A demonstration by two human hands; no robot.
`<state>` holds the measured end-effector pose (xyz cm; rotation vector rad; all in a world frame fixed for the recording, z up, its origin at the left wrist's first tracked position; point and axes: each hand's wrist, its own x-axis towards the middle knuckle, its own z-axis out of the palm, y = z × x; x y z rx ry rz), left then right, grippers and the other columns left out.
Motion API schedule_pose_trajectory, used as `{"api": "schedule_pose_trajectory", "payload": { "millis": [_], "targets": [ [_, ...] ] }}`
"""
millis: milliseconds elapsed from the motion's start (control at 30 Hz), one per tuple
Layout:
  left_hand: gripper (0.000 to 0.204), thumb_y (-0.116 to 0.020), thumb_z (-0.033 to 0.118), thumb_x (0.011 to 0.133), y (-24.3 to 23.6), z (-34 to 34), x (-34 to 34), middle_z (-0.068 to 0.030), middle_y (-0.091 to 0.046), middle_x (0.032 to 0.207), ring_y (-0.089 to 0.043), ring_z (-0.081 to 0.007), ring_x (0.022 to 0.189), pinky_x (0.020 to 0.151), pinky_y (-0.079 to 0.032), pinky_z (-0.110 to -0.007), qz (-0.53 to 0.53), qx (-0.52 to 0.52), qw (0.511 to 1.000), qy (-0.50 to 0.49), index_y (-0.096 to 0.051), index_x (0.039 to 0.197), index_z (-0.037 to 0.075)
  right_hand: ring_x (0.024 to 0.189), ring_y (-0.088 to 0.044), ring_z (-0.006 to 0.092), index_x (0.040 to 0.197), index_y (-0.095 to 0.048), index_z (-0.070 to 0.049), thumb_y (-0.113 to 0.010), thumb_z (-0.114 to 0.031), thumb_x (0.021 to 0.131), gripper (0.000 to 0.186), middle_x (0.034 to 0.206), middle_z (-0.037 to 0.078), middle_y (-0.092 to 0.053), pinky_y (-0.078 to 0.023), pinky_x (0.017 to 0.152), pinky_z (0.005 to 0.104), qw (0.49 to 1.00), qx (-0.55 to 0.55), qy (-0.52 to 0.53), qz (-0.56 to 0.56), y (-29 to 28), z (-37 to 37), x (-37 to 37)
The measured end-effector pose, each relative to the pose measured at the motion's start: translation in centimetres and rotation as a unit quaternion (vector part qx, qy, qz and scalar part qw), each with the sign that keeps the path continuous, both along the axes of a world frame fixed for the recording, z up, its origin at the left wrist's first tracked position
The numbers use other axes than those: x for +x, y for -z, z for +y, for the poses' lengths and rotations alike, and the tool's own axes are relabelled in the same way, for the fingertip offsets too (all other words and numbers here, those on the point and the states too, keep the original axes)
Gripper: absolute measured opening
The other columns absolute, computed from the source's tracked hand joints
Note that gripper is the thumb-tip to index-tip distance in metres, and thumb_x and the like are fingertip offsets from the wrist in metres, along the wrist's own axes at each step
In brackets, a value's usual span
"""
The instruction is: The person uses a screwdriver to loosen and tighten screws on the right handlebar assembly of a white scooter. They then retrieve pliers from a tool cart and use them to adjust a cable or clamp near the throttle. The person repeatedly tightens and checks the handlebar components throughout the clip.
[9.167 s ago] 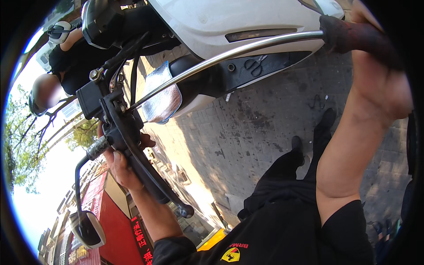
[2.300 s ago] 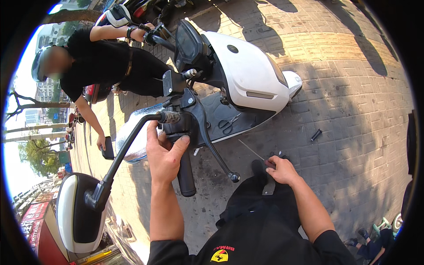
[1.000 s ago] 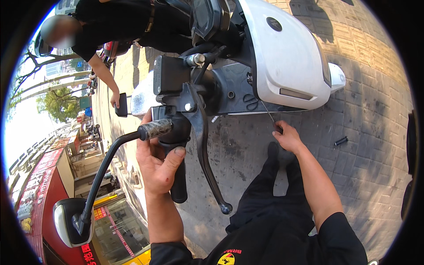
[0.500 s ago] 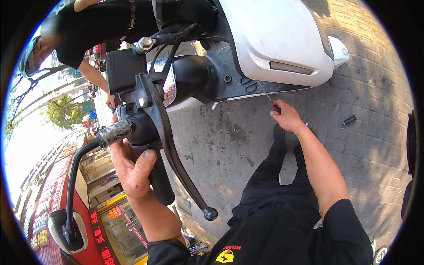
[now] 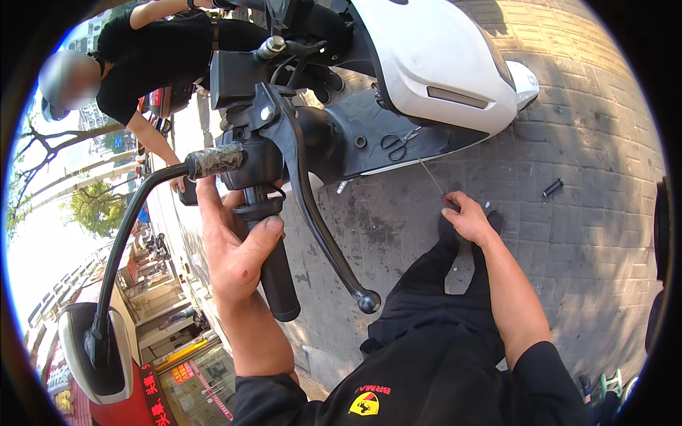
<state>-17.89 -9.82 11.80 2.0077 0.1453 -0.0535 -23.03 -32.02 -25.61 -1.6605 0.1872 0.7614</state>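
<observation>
My left hand (image 5: pixel 238 259) is wrapped round the black throttle grip (image 5: pixel 283 298), beneath the brake lever (image 5: pixel 305 195) and its switch housing (image 5: pixel 252 165). Part of the bar (image 5: pixel 254 196) shows between housing and grip. A mirror stem (image 5: pixel 128 227) rises from a taped clamp (image 5: pixel 213 161). My right hand (image 5: pixel 465 220) holds a thin-shafted screwdriver (image 5: pixel 431 174) by its dark handle, low by the scooter. Black scissors (image 5: pixel 394 145) and a small ring (image 5: pixel 361 142) lie on the scooter's footboard (image 5: pixel 341 156). A dark cylindrical piece (image 5: pixel 553 188) lies on the pavement.
A white scooter (image 5: pixel 433 64) lies across the upper view, beside the handlebar. Another person (image 5: pixel 142 64) in black stands at upper left, holding a dark object low. Paving (image 5: pixel 568 270) surrounds my feet; red shopfronts and parked vehicles are at lower left.
The grip in my left hand has moved down from the housing, exposing some bar. The handlebar appears shifted right and up since half a second ago. The screwdriver stays in my right hand.
</observation>
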Motion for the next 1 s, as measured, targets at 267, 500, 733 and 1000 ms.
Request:
{"api": "schedule_pose_trajectory", "payload": {
  "millis": [267, 500, 733, 1000],
  "targets": [
    [0.106, -0.075, 0.008, 0.073, 0.8, 0.4, -0.2, -0.0222, -0.062, 0.112, -0.064, -0.0235, 0.099, 0.084, -0.054, -0.032, -0.007, -0.076, 0.997, -0.001, -0.011, 0.157, 0.007, 0.114, -0.065, 0.0313, 0.126, -0.06, -0.002, -0.07, -0.024, 0.087, 0.046, 0.122, 0.018, -0.068, -0.049, 0.098, 0.0364, 0.997, 0.013, 0.071, 0.012, -1.3, 0.2, -3.3],
    [0.106, -0.072, 0.012, 0.074, 1.2, 0.8, 0.1, -0.0233, -0.062, 0.11, -0.068, -0.0239, 0.084, 0.079, -0.06, -0.036, -0.006, -0.104, 0.994, 0.027, -0.007, 0.158, 0.008, 0.118, -0.062, 0.0275, 0.129, -0.056, 0.001, -0.067, -0.016, 0.087, 0.047, 0.126, 0.018, -0.065, -0.048, 0.099, 0.0353, 0.997, -0.004, 0.073, -0.008, -1.7, 0.9, -4.7],
    [0.089, -0.069, 0.019, 0.075, 2.0, 1.1, 0.0, -0.023, -0.061, 0.108, -0.067, -0.0263, 0.087, 0.081, -0.06, -0.041, -0.002, -0.165, 0.986, 0.026, -0.024, 0.151, 0.005, 0.113, -0.065, 0.0307, 0.127, -0.06, -0.003, -0.07, -0.025, 0.086, 0.048, 0.121, 0.017, -0.068, -0.049, 0.097, 0.037, 0.995, -0.01, 0.092, -0.029, -1.9, 2.4, -4.3],
    [0.06, -0.056, 0.037, 0.087, 4.9, 2.4, 0.0, -0.0225, -0.062, 0.121, -0.064, -0.0326, 0.108, 0.099, -0.052, -0.05, 0.059, -0.491, 0.869, 0.0, -0.05, 0.131, -0.003, 0.112, -0.066, 0.03, 0.127, -0.06, -0.002, -0.071, -0.024, 0.086, 0.048, 0.121, 0.017, -0.068, -0.05, 0.096, 0.0363, 0.997, 0.008, 0.078, -0.021, -2.1, 3.2, -4.4]
  ]
}}
